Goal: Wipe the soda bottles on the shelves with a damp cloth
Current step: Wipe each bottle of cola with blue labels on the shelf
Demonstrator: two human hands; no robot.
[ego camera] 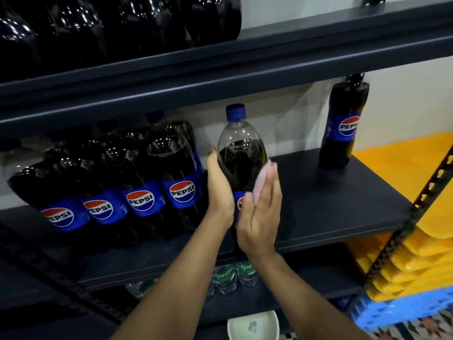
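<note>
A large Pepsi bottle point(239, 153) with a blue cap stands upright at the front of the dark middle shelf point(343, 200). My left hand point(219, 192) grips its left side. My right hand point(261, 217) presses a pale pink cloth point(263, 179) flat against the bottle's right side, fingers extended. The bottle's blue label is mostly hidden behind my hands. A row of several more Pepsi bottles point(144, 190) stands to the left on the same shelf. One smaller Pepsi bottle point(344, 123) stands alone at the back right.
Dark bottles point(117, 28) fill the upper shelf. Green Sprite bottles point(228, 276) sit on the shelf below. A white bowl point(253, 326) is on the floor beneath. Stacked yellow items point(416, 253) lie right of the perforated shelf post point(404, 227).
</note>
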